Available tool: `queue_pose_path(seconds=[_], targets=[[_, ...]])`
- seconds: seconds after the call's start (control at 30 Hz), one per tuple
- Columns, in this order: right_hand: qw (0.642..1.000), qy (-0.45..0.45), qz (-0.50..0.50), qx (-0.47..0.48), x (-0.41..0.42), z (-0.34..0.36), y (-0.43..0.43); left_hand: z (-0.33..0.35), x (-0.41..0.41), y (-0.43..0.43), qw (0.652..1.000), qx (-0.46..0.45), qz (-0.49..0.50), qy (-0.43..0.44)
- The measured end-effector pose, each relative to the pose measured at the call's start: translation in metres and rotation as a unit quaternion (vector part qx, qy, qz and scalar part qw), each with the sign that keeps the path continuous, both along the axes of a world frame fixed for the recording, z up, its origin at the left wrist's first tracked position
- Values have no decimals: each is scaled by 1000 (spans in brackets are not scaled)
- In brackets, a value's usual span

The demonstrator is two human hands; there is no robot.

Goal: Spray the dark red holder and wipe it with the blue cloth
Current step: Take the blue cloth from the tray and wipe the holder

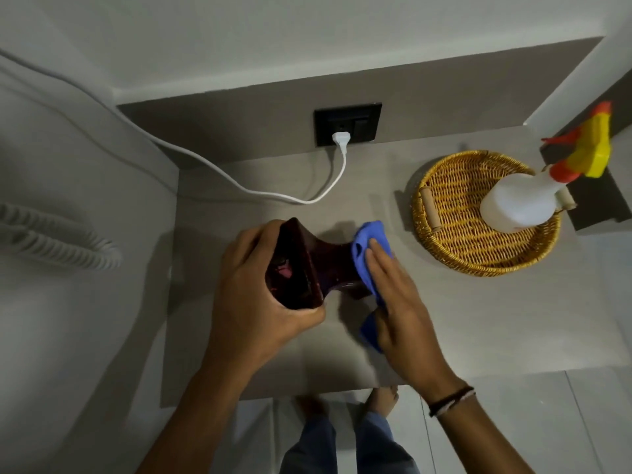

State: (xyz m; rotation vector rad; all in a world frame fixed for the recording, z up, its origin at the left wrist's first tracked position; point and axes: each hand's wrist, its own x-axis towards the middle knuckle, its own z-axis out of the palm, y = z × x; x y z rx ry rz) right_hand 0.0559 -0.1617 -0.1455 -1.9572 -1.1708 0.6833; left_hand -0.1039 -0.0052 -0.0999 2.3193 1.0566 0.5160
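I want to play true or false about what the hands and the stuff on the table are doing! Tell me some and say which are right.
1. The left hand grips the dark red flared holder. True.
2. The right hand presses the blue cloth against the holder. True.
3. The white spray bottle with the yellow and orange trigger is in the right hand. False: it stands in the round woven wicker basket.
4. The white plug lies loose on the grey table. False: it sits in the black wall socket.
5. The basket lies right of the holder. True.
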Motion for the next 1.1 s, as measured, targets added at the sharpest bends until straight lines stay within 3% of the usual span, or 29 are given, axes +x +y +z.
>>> queue_pose_path(seconds=[0.07,0.23,0.3,0.37,0.43,0.53,0.6,0.73,0.9,1.1], targets=[[999,35,-37,-5,5,1,-1,1,2,-1,1000,-8,9,-5],[987,60,74,131,-43,22,13,3,7,-2,1000,5,-8,13],[991,-10,88,100,-23,7,6,4,4,-2,1000,11,1,14],[996,-73,51,-5,4,-9,-7,7,1,-3,1000,-1,15,6],[997,-63,-26,-47,26,-18,-18,10,3,-7,1000,-22,15,5],[981,70,-181,-3,39,-17,-20,11,7,-2,997,-44,61,-19],[944,212,-254,14,41,-14,-16,10,7,6,987,-108,107,-54],[884,387,-261,10,31,1,-7,6,4,14,927,-316,170,-112],[876,417,-242,5,40,5,10,10,-8,23,934,-339,112,-27],[868,431,-243,-48,52,15,18,23,-18,10,965,-235,-6,114]])
